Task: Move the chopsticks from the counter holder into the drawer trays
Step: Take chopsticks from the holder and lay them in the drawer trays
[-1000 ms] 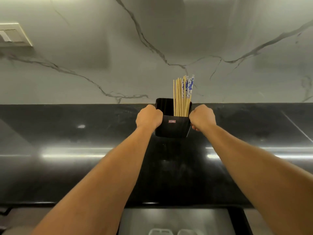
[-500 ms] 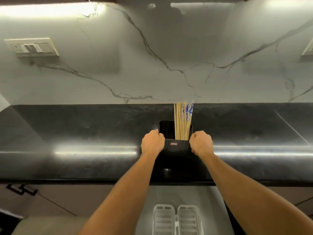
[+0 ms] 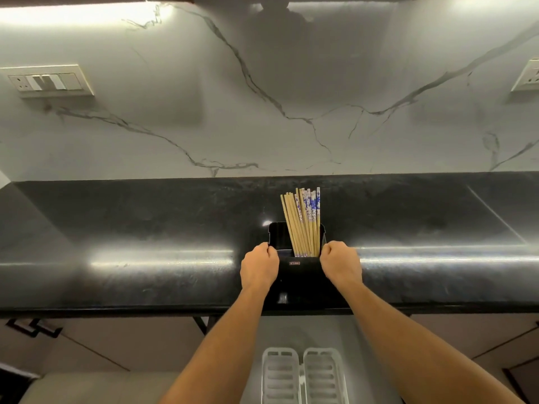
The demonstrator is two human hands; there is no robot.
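A black holder [image 3: 297, 268] stands on the black counter [image 3: 145, 258] near its front edge. Several wooden chopsticks [image 3: 303, 225], some with blue-and-white patterned tops, stick up from its right half. My left hand [image 3: 259, 266] grips the holder's left side with curled fingers. My right hand [image 3: 341, 265] grips its right side the same way. Below the counter an open drawer [image 3: 291, 330] holds two white slotted trays [image 3: 303, 377], side by side and with nothing in them.
A marble backsplash rises behind the counter, with a switch plate [image 3: 48, 81] at the left and a socket [image 3: 528, 75] at the right edge. Dark cabinet handles [image 3: 32, 328] sit below the counter's left front.
The holder, gripped by both hands, has come from the back of the counter toward its front edge. The view has tilted down, so the drawer trays show more fully.
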